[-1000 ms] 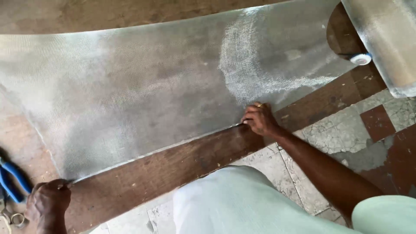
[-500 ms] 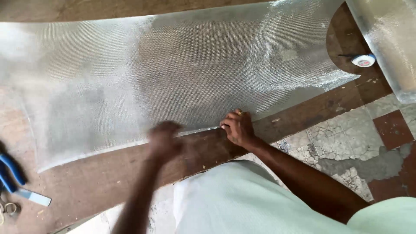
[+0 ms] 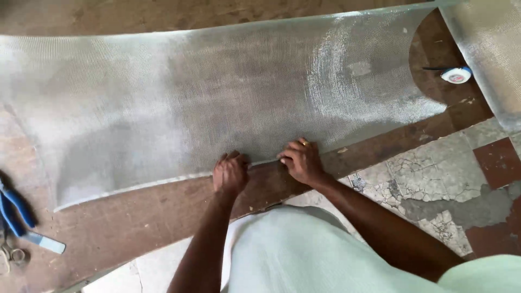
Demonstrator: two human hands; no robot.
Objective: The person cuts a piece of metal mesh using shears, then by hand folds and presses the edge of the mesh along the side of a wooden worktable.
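A long sheet of fine silvery wire mesh (image 3: 179,103) lies spread over a brown wooden board (image 3: 135,217). My left hand (image 3: 230,173) and my right hand (image 3: 302,161) rest side by side on the mesh's near edge, a small gap between them, with fingers curled and pinching that edge against the board. There is a ring on my right hand. My lap in pale green cloth (image 3: 304,255) fills the bottom of the view.
Blue-handled pliers (image 3: 16,209) and a small metal blade lie at the left edge. A small white tape roll (image 3: 456,74) sits on the board at the upper right, beside another mesh sheet (image 3: 488,49). Cracked tile floor (image 3: 434,179) lies to the right.
My left hand swung from the mesh's far left corner over to the middle, beside my right hand. The right hand slid left along the near edge.
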